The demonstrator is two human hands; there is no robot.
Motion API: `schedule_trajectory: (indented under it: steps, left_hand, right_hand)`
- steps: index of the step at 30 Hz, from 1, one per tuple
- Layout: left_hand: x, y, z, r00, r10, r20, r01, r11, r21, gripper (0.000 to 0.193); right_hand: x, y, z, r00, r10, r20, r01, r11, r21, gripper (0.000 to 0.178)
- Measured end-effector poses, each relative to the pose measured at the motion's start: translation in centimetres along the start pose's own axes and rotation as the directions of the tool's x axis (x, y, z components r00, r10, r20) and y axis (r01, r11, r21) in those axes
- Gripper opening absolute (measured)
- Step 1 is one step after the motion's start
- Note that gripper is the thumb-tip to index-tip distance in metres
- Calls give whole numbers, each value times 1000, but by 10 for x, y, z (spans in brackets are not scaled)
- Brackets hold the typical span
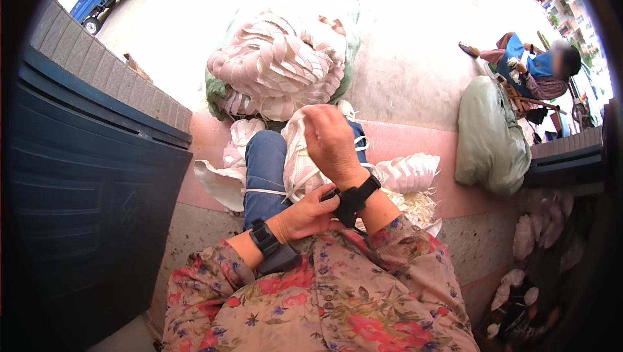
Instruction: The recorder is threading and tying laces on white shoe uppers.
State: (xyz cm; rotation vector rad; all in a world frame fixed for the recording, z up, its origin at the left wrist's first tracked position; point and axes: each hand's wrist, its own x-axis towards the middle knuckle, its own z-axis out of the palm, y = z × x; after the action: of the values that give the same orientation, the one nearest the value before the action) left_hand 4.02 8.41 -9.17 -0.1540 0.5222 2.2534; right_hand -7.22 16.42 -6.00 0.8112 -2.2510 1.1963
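My left hand (308,214) is at my right wrist, its fingers closing round the black strapped device (350,203) there. Some of those fingertips are hidden behind the device. My right hand (329,141) is raised above my lap with its fingers curled in, and nothing shows in it. A second black device (276,248) is strapped to my left wrist. Under my right hand, between my blue trouser legs, lies a bundle of whitish-pink pieces (300,157). A thin white cord (266,191) crosses my left thigh.
Ahead, a green sack (350,47) surrounds a large heap of overlapping whitish-pink strips (279,60). Another bundle (409,171) lies right of my legs. A full green sack (490,134) stands farther right, near a seated person (535,66). A dark blue door (91,203) is at left.
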Motion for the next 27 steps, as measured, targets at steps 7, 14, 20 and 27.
schedule_trajectory:
  steps: [7,14,20,27]
  left_hand:
    - [-28,28,-16,970,-154,-191,244,652,718,32]
    - [-34,48,37,877,428,219,-173,-144,974,27]
    - [-8,41,60,845,209,493,-342,-498,797,35]
    - [-13,36,61,921,127,367,-235,-571,787,18]
  right_hand:
    - [-54,18,12,693,129,709,-119,991,-64,18]
    - [-73,9,22,728,79,681,140,955,-260,15]
    - [-43,-27,20,383,147,912,323,904,-281,29]
    - [-85,-48,22,306,101,947,37,992,-118,28]
